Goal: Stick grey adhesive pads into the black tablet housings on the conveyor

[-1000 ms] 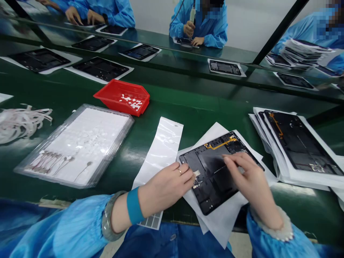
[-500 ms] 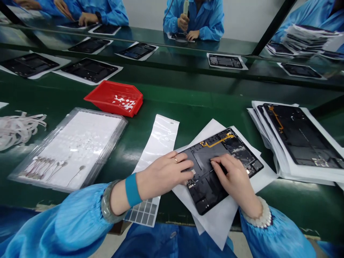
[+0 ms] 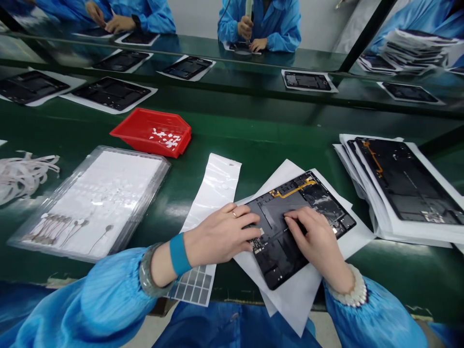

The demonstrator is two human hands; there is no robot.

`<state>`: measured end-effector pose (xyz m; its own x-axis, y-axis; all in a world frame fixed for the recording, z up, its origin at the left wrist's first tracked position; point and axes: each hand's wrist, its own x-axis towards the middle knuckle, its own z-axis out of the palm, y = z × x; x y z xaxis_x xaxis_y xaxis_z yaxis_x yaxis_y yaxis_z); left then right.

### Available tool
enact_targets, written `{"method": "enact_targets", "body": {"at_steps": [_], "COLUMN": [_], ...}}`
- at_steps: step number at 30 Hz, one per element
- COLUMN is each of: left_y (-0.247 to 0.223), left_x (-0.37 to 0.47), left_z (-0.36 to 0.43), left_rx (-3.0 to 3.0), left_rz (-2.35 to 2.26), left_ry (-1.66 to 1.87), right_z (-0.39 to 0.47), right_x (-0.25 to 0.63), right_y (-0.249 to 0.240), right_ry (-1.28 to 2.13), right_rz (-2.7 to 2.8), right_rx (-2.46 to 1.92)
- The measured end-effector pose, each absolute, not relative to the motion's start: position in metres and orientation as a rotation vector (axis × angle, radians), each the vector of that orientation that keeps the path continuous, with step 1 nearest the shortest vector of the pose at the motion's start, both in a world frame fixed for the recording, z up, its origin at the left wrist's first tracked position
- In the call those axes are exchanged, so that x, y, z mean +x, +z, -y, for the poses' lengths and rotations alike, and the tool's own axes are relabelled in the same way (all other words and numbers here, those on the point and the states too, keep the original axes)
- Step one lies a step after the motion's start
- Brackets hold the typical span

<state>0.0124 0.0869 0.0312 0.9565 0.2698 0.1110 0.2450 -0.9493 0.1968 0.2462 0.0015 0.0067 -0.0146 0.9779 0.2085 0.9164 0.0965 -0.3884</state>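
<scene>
- Green tabletop (image 3: 253, 128) fills most of the room before me, with dark panels on white paper lying farther back and blue-sleeved people across from us.
- At the far side, one person (image 3: 279, 24) grips an upright tool (image 3: 249, 12); another person's hands (image 3: 119, 23) are over a panel to the left.
- Nearest the worker, a black panel (image 3: 279, 263) lies tilted on white sheets (image 3: 299, 309), an orange strip (image 3: 292, 190) along its far part.
- The left hand (image 3: 221, 237) is loosely curled, fingers at the panel's left edge; I cannot tell whether they grip anything.
- The right hand (image 3: 317, 239) is closed in a pinch, thumb and forefinger together over the panel's middle; anything thin between them I cannot make out.
- Beneath the left forearm runs a long label sheet (image 3: 219, 181), grey squares (image 3: 194, 286) at its near end.
- Farther left sits a clear tray (image 3: 159, 176) with little wired discs (image 3: 109, 228), near a red bin (image 3: 132, 130) holding white bits (image 3: 169, 138); white strips (image 3: 21, 176) lie tangled beyond the tray's left side.
- Over on the right stands a stack (image 3: 391, 227) of paper and panels.
</scene>
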Motion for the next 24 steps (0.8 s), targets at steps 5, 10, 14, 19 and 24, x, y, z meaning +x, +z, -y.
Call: {"method": "enact_targets", "body": {"at_steps": [5,10,14,19,24], "left_y": [0.029,0.032,0.035,0.026,0.005], "left_x": [0.009,0.012,0.013,-0.001,-0.005], "left_z": [-0.09,-0.086,-0.084,-0.081,-0.093], "left_rx": [2.939,2.967,2.966,2.995,2.949], "left_rz": [-0.447,-0.327,-0.469,-0.446,-0.4], "left_ry": [0.252,0.199,0.163,0.336,0.484], "right_z": [-0.003,-0.002,0.007,0.01,0.012], "right_x": [0.247,0.239,0.264,0.392,0.506], "right_y": [0.008,0.009,0.025,0.062,0.089], "right_ry": [0.181,0.223,0.243,-0.459,-0.347], "right_rz": [1.963,1.943,1.733,1.042,0.959], "right_rx": [-1.838,-1.844,-1.724,-2.306,-2.602]}}
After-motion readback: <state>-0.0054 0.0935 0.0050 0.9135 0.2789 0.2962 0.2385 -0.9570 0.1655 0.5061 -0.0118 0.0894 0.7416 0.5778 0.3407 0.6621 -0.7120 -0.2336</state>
